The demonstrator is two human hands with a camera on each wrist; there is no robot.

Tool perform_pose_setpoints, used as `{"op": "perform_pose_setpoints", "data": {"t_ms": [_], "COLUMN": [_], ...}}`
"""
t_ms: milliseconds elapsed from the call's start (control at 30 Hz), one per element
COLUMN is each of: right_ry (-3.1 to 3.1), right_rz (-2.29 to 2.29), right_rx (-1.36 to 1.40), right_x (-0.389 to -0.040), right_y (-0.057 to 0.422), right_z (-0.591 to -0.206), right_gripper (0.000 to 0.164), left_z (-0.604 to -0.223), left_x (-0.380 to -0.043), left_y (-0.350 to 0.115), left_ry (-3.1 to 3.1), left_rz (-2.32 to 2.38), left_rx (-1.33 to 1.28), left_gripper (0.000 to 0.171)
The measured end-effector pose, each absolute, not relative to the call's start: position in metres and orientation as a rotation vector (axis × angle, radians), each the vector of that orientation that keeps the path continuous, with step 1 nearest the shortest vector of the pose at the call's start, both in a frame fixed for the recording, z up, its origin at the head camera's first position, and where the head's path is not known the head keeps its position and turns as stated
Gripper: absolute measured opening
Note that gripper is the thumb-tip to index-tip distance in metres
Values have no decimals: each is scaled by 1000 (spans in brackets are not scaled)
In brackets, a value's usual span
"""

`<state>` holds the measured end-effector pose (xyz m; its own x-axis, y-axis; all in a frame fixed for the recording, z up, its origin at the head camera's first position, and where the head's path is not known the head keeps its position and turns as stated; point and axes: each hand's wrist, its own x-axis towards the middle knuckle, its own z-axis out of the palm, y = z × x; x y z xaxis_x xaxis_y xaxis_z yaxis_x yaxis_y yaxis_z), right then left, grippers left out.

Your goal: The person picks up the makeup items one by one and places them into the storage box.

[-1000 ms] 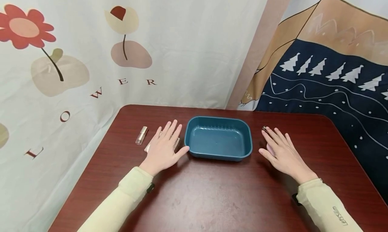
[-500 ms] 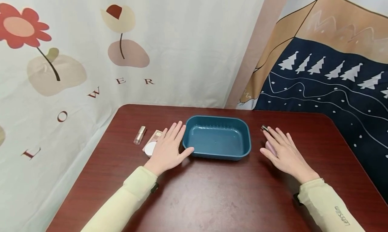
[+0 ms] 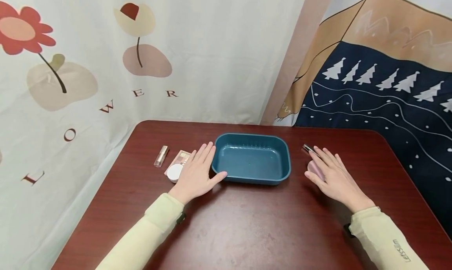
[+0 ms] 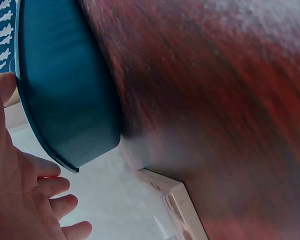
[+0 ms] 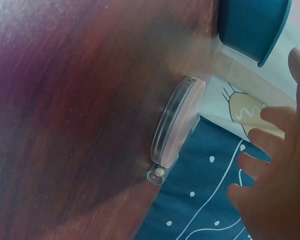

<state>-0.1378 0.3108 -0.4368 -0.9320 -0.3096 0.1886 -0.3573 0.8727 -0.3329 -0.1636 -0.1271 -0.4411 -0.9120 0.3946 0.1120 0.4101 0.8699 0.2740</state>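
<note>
My left hand (image 3: 198,172) is spread flat, palm down, at the left end of a teal plastic basin (image 3: 254,180), thumb overlapping its near corner. Left of that hand lie a makeup palette (image 3: 182,157) and a round white-topped case (image 3: 174,172), partly covered by it. My right hand (image 3: 333,179), fingers outstretched, hovers over a round pink compact (image 3: 312,168) and a slim tube (image 3: 308,147), hiding part of both. In the right wrist view, the clear-sided compact (image 5: 180,122) lies below the fingers, apart from them. Neither hand holds anything.
A lipstick tube (image 3: 161,156) with a gold-toned top lies farther left on the dark red wooden table (image 3: 243,230). Printed curtains (image 3: 212,58) hang directly behind the table's back edge and along its sides.
My left hand has shifted right towards the basin, uncovering the palette and the white-topped case. The right hand has moved slightly right, showing more of the compact and slim tube.
</note>
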Motion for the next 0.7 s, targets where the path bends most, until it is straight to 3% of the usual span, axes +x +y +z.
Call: {"op": "perform_pose_setpoints", "data": {"t_ms": [700], "right_ry": [-2941], "right_rz": [612], "right_rx": [472], "right_x": [-136], "right_y": [315], "right_z": [-441], "right_gripper": [77], "left_z": [-439], "left_x": [-165], "left_y": [-127], "left_ry": [-3043], "left_rz": [-581], "left_rx": [-607], "left_gripper": [104]}}
